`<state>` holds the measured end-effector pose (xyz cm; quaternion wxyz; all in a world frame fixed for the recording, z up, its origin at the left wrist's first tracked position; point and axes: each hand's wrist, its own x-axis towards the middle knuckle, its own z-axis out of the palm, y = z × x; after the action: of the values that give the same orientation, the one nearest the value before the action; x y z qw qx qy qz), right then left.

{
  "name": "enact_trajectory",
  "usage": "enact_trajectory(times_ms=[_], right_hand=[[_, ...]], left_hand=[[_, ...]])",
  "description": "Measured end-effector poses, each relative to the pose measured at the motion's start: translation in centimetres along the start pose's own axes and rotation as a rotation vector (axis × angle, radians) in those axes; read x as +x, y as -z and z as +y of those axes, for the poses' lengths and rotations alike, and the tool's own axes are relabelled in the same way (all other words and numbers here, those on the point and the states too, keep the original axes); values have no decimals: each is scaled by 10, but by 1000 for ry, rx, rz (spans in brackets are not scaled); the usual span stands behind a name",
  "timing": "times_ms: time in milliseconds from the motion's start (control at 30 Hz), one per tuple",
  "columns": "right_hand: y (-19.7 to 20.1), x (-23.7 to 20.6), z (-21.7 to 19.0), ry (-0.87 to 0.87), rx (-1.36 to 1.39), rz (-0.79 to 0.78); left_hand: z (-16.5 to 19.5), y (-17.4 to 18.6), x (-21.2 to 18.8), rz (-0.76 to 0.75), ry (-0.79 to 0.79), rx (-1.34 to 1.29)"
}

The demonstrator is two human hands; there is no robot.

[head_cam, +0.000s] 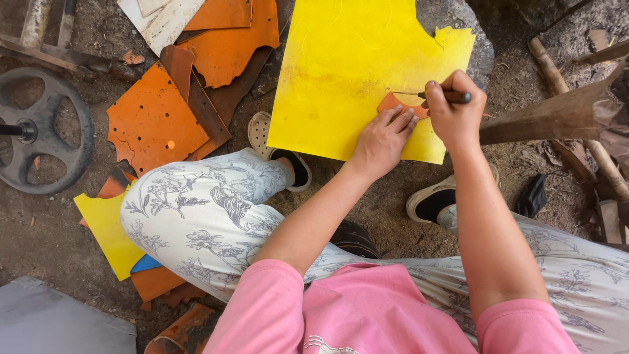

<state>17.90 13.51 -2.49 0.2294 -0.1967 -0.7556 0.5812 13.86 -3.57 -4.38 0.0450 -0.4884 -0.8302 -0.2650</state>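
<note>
Fingers of the left hand (381, 141) press flat on an orange template (394, 103); right hand (454, 105) fingers pinch a scriber (445, 96).

This is a rough open-air workshop — the floor is bare packed dirt (46, 229) littered with debris. Offcuts of orange sheet material (154, 121) lie heaped beside a large yellow sheet (341, 72) — some pieces punched with holes, others cut along ragged curves. A heavy grey spoked metal wheel (39, 131) sits at the left, and weathered timber poles (576, 111) and scrap wood lie at the right.
</note>
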Motion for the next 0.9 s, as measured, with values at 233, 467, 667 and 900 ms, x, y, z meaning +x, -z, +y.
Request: enact_trajectory(times_ms=[233,467,667,900], right_hand=[[23,28,-24,35,-285,-206],[54,32,-32,75,-424,-275],[66,29,-27,78,-456,-232],[72,22,-20,68,-403,-216]], left_hand=[[1,4,4,-24,-10,23],[4,7,5,-37,6,19],[3,6,6,-36,6,23],[3,5,6,-54,15,47]])
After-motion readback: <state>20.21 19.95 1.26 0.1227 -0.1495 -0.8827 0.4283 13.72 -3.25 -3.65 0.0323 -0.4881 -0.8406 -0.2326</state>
